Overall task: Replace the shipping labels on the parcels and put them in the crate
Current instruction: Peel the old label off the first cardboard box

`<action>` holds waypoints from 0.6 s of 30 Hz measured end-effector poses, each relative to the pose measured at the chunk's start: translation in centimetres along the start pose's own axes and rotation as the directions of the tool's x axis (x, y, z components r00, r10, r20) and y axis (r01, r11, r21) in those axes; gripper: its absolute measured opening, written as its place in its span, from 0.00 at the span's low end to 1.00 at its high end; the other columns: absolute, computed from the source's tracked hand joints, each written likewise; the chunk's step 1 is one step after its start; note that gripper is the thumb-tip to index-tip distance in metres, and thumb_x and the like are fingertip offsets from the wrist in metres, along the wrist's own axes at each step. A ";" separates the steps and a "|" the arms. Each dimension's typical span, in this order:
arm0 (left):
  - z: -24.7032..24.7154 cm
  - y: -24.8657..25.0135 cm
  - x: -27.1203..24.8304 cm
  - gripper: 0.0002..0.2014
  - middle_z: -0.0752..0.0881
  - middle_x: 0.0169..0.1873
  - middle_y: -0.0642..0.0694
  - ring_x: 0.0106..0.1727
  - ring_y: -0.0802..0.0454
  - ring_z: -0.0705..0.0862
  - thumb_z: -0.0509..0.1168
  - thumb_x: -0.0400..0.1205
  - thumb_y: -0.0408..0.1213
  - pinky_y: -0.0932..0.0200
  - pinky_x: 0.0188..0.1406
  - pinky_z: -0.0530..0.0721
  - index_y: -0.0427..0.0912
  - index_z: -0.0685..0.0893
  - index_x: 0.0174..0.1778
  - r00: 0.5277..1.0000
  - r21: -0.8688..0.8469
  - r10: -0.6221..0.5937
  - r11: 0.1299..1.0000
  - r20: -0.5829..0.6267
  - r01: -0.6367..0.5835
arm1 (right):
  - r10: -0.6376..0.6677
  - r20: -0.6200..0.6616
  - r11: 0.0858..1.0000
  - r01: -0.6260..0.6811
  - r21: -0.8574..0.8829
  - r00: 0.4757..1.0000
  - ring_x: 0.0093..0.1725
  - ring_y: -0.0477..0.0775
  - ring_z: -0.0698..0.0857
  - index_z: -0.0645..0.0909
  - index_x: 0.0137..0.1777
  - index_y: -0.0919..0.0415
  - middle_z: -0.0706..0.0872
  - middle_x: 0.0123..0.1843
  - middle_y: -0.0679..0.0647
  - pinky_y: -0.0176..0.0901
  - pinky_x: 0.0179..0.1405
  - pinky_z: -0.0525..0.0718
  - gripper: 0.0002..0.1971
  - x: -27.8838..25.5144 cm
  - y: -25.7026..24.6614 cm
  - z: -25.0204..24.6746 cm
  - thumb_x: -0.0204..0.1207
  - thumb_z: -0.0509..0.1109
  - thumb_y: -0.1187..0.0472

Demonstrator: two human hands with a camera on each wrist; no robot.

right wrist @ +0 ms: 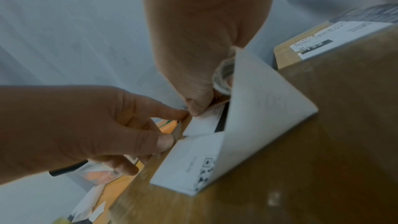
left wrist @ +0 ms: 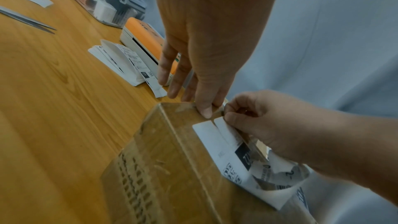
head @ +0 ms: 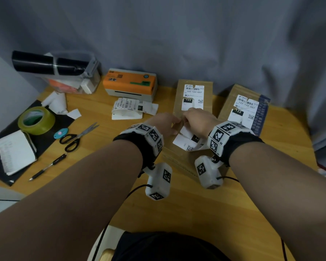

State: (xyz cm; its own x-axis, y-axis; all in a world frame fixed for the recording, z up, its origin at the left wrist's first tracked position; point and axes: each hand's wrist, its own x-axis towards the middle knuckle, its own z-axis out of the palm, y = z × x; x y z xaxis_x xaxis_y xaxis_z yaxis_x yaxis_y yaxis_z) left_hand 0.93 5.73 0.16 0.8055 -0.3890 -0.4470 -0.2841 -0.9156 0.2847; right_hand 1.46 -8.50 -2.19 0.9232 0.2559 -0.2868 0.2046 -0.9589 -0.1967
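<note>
Both hands are in tight over the near cardboard parcel (head: pixel 179 159) at the table's front — the right hand (head: pixel 199 122) curled, thumb and fingers pinching the white shipping label (head: pixel 186 141), which curls up off the box with its blank back showing. The left hand (head: pixel 163 123) holds the box's far edge, thumb tip pressed on top beside the peeling strip, fingers reaching down the far side. Just beyond them stands a second parcel (head: pixel 194 95), its label torn at the top, and to the right a third (head: pixel 247 108). Left of those, fresh labels (head: pixel 132 108) pile before the orange-topped printer (head: pixel 130 83). Further left on the pale wooden table (head: pixel 177 204) — scissors (head: pixel 77 137), glossy tape roll (head: pixel 36 120), pen (head: pixel 47 166)
</note>
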 end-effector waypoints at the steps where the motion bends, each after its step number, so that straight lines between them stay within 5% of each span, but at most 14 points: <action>1: 0.1 0.0 -0.1 0.25 0.80 0.67 0.44 0.66 0.45 0.78 0.63 0.83 0.38 0.54 0.63 0.76 0.50 0.69 0.78 1.000 -0.002 -0.002 1.000 -0.004 0.002 | -0.006 0.008 1.000 0.006 0.014 1.000 0.51 0.56 0.78 0.77 0.47 0.56 0.78 0.54 0.56 0.47 0.49 0.77 0.04 -0.1 0.1 0.0 0.80 0.61 0.64; 7: 0.3 0.3 -0.4 0.25 0.76 0.72 0.44 0.70 0.44 0.75 0.61 0.85 0.40 0.52 0.67 0.75 0.49 0.67 0.79 1.000 0.029 -0.002 1.000 0.003 0.002 | -0.037 0.061 0.996 0.032 0.086 0.997 0.50 0.54 0.78 0.77 0.41 0.56 0.76 0.53 0.54 0.44 0.50 0.78 0.09 -0.8 0.7 -0.4 0.74 0.63 0.71; 14: 0.4 0.2 -0.7 0.26 0.78 0.69 0.44 0.68 0.45 0.77 0.61 0.84 0.41 0.54 0.65 0.74 0.52 0.66 0.79 0.999 -0.034 -0.032 0.999 -0.008 0.032 | -0.045 0.131 0.999 0.043 0.021 0.990 0.55 0.56 0.75 0.75 0.44 0.54 0.74 0.55 0.55 0.49 0.56 0.76 0.06 -1.6 0.7 -0.6 0.77 0.60 0.67; 18: 0.5 0.1 -0.7 0.26 0.78 0.68 0.44 0.67 0.45 0.77 0.61 0.84 0.42 0.54 0.65 0.74 0.54 0.66 0.79 0.999 -0.046 -0.042 0.998 -0.015 0.042 | -0.059 0.144 0.998 0.056 0.022 0.988 0.52 0.53 0.74 0.74 0.41 0.52 0.73 0.50 0.50 0.44 0.49 0.70 0.11 -1.8 1.1 -0.6 0.73 0.62 0.71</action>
State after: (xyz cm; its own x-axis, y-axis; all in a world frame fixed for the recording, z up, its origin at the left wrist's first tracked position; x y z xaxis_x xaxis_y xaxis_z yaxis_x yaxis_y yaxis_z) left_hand 0.13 5.86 0.08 0.8244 -0.3482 -0.4462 -0.2261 -0.9253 0.3044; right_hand 0.18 -10.06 -1.30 0.8530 0.3271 -0.4067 0.2492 -0.9399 -0.2333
